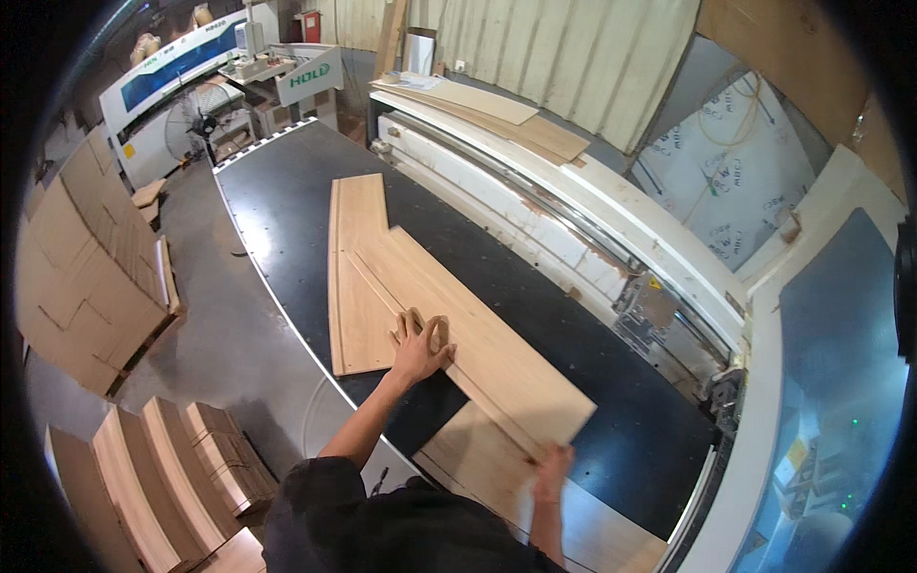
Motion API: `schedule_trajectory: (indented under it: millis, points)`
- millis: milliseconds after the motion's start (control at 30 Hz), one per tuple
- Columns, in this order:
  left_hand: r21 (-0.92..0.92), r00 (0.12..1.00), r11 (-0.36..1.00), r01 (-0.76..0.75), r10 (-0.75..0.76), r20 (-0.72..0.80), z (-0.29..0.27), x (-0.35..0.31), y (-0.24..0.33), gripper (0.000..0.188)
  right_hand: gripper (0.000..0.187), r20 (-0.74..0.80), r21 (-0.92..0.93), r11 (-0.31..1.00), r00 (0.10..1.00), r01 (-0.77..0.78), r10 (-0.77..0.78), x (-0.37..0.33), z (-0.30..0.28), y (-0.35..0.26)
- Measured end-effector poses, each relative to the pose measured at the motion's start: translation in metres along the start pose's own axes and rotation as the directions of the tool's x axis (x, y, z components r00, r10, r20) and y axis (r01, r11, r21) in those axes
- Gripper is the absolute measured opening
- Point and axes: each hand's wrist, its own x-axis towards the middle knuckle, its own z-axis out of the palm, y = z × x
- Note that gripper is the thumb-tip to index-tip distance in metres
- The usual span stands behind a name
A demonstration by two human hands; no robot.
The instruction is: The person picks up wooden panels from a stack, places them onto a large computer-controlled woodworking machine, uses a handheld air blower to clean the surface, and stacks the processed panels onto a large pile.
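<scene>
A long light-wood board [497, 329] with a groove along its near edge lies at a slant over the black machine table [621, 430]. My left hand [423, 351] rests on its near edge, fingers spread and bent against the wood. At the near right corner, my right hand [552, 475] grips the same board; motion blurs it. Beneath the far left end is a second wood board [358, 215], partly covered. Another wood board [473, 449] lies below the near edge, close to my body.
Grooved wood panels [143, 477] stand at lower left. A cardboard-covered stack [91, 272] is on the floor at left. The white machine beam [535, 205] runs along the table's far side, with loose sheets [478, 100] on top. A blue translucent cover [845, 353] rises at right.
</scene>
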Motion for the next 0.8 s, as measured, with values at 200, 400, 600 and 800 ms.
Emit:
schedule_trajectory:
  millis: [200, 400, 600, 800]
  points:
    - [-0.029, 0.992, 1.000, 0.005, -0.009, -0.122, -0.032, 0.006, -0.006, 0.061, 0.074, 0.848, -0.163, 0.968, 0.475, -0.191, 0.236, -0.066, 0.106, -0.034]
    - [0.309, 0.977, 0.943, 0.124, -0.061, -0.203, -0.059, 0.010, -0.073, 0.073, 0.080, 0.942, -0.195, 0.975, 0.256, -0.107, 0.216, -0.083, 0.131, -0.051]
    - [0.346, 0.986, 0.938, -0.034, 0.087, -0.141, -0.030, -0.006, -0.079, 0.070, 0.056, 0.786, -0.206, 0.978, 0.587, -0.043, 0.192, -0.071, 0.091, -0.041]
    - [0.336, 0.994, 0.940, 0.059, -0.023, -0.109, -0.036, 0.034, -0.084, 0.070, 0.044, 0.578, -0.198, 0.978, 0.814, 0.066, 0.062, -0.061, 0.035, -0.039]
